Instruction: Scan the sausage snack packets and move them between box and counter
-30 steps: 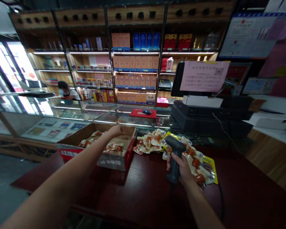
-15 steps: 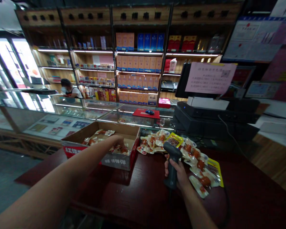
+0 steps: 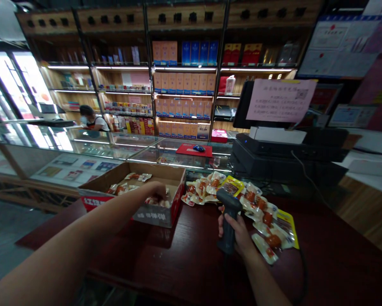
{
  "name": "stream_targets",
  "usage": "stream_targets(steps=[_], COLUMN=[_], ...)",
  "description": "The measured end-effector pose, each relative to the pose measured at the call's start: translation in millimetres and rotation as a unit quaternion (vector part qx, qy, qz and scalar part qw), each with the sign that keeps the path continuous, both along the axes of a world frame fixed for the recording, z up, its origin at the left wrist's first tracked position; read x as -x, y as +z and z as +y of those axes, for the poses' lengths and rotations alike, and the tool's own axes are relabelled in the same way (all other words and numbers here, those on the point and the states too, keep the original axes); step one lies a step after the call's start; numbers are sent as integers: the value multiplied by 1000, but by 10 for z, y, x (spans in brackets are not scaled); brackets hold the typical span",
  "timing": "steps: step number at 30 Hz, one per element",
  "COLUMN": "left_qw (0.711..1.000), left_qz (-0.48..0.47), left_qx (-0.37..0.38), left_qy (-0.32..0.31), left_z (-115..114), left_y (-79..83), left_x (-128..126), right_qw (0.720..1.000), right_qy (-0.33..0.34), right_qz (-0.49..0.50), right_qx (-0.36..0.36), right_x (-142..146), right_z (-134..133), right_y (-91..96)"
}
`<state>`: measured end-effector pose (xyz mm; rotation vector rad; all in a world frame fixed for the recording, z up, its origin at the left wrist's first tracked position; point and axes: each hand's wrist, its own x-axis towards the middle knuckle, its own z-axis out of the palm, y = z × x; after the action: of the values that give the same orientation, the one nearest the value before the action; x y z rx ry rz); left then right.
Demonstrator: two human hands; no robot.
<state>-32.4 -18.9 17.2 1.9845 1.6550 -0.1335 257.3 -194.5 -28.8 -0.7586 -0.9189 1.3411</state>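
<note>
My left hand (image 3: 158,190) reaches down into an open cardboard box (image 3: 173,216) with red and grey sides. Its fingers are curled down among vacuum-sealed food packs (image 3: 152,200) near the box's front right corner; their tips are hidden, and what they grip cannot be made out. More packs (image 3: 122,188) lie at the box's left and back. My right hand (image 3: 237,227) is closed round the handle of a dark grey barcode scanner (image 3: 228,212), held over the table with its head up. Right beside it, sealed packs of brown food (image 3: 267,219) lie in a curved row.
Two yellow-edged packs lie within the row, one at the back (image 3: 232,186) and one at the right (image 3: 287,227). Behind stand a monitor with a pink sheet (image 3: 278,100) and a black printer-like machine (image 3: 289,146). A mouse (image 3: 198,148) rests on the glass counter. A person (image 3: 93,121) is farther back.
The view has shifted slightly. My left hand stays in the box, its fingers now lower and more tucked in among the packs. My right hand still holds the barcode scanner in much the same place.
</note>
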Motion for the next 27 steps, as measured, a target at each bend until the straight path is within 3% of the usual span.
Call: stream_targets(steps=[3, 5, 6, 8, 10, 12, 16, 20, 23, 27], left_qw=[997, 974, 945, 857, 775, 716, 632, 563, 550, 582], left_qz=[-61, -215, -312, -495, -612, -683, -753, -788, -798, -799], left_qx=[29, 32, 28, 5, -19, -4, 146, 223, 200, 61], left_qy=[30, 69, 95, 141, 157, 147, 110, 112, 146, 139], left_z=[-6, -40, -74, -180, -334, -515, -846, -982, -946, -841], left_y=[293, 504, 599, 750, 838, 859, 709, 369, 106, -183], left_x=[209, 337, 376, 377, 258, 35, -544, -1074, -1353, -1426], right_qw=[1000, 1000, 1000, 1000, 1000, 1000, 1000, 1000, 999, 999], right_qy=[2, 3, 2, 3, 6, 9, 7, -10, -29, -33], right_qz=[1, 5, 6, 7, 7, 9, 16, 21, 16, 17], right_qx=[-7, -8, -8, -7, -5, -4, -15, -20, -17, -11], right_x=[-2, -1, 0, 7, 15, 16, 0, -12, -6, -9], right_z=[-1, -2, -4, -12, -21, -26, -14, 10, 20, 18], right_y=[3, 10, 16, 31, 45, 51, 29, -3, -12, 4])
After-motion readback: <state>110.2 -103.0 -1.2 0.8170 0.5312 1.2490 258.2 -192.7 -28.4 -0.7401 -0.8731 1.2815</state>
